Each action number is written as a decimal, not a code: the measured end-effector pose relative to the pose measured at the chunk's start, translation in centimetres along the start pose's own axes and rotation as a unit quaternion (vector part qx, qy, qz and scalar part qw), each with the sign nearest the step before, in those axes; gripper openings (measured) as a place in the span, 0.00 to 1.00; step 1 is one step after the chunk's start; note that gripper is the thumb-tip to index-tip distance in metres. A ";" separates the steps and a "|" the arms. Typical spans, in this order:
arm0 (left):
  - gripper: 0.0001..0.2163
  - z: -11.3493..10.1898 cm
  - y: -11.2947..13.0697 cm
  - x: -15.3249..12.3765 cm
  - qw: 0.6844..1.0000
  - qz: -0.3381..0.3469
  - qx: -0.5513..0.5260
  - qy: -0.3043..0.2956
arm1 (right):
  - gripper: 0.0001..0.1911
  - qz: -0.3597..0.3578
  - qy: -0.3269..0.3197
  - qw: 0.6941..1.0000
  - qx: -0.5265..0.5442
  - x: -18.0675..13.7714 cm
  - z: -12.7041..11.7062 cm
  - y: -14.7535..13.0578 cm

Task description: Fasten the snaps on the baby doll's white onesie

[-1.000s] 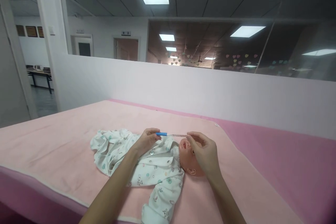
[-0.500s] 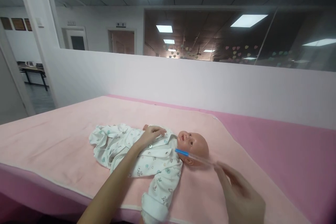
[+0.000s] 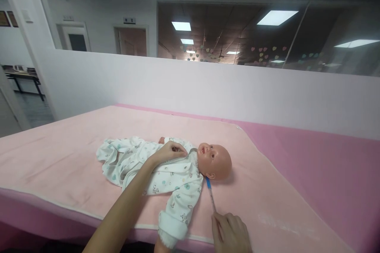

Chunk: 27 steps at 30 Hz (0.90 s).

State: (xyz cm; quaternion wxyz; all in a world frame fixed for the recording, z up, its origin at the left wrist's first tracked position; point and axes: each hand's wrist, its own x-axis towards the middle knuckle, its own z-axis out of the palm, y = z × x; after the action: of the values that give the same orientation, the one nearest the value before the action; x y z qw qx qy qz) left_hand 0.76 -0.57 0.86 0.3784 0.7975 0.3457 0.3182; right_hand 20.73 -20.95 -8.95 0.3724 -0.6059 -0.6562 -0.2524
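Swung down toward the near edge of the sheet since half a second ago: rod and right hand, away from beside the doll's head. Now aimed blue end first at the near side of the neck of the doll, just below the ear and next to the shoulder of the shirt. Cannot tell touching from hovering at that end. Held by the clear end, with the right grip closed in a pinch of thumb and forefinger, remaining fingers folded.

Left across the chest as before: left hand, now more curled at the fingers, near the collar. Grip there half closed; cannot tell pinching cloth from merely resting on it. Lying face up on the sheet, head toward the right: doll, with near sleeve stretched out toward the sheet's edge.

Step in hand, as judged: bringing the rod in beside the neck while steadying the chest. Seems to call next for a slow, low approach, keeping the rod clear of chin and ear, and perhaps freeing the collar with the left fingers first.
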 end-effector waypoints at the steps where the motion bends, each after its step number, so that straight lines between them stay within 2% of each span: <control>1: 0.15 0.0 0.0 0.0 1.000 -0.005 -0.004 0.002 | 0.14 -0.011 -0.014 1.000 -0.023 0.8 -0.2 -0.3; 6: 0.15 0.0 -0.4 0.2 0.999 -0.014 -0.048 -0.004 | 0.09 -0.067 0.008 0.997 -0.036 7.2 0.0 -2.9; 10: 0.14 0.0 -0.8 0.4 0.997 -0.003 -0.072 -0.007 | 0.09 -0.213 -0.044 0.975 -0.035 12.5 2.8 -4.3; 12: 0.13 0.0 -1.0 0.5 0.996 0.001 -0.085 -0.010 | 0.10 -0.262 -0.033 0.964 -0.038 14.1 4.3 -4.3; 17: 0.12 0.0 -0.9 0.4 0.996 -0.006 -0.093 -0.008 | 0.07 -0.264 -0.006 0.964 0.001 14.0 6.1 -3.7; 22: 0.12 0.0 -0.7 0.2 0.997 -0.009 -0.082 -0.010 | 0.08 -0.242 -0.020 0.968 0.054 13.0 6.5 -3.6; 27: 0.13 -0.1 -0.3 -0.1 0.998 0.001 -0.059 -0.019 | 0.08 -0.217 0.011 0.975 0.049 13.1 6.7 -3.3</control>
State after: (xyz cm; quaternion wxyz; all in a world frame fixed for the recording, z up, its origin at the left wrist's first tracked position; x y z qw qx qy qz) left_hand 0.50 -0.50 0.69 0.4313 0.7798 0.3183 0.3234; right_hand 16.43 -8.20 -2.10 0.3456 -0.4274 -0.7791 -0.3015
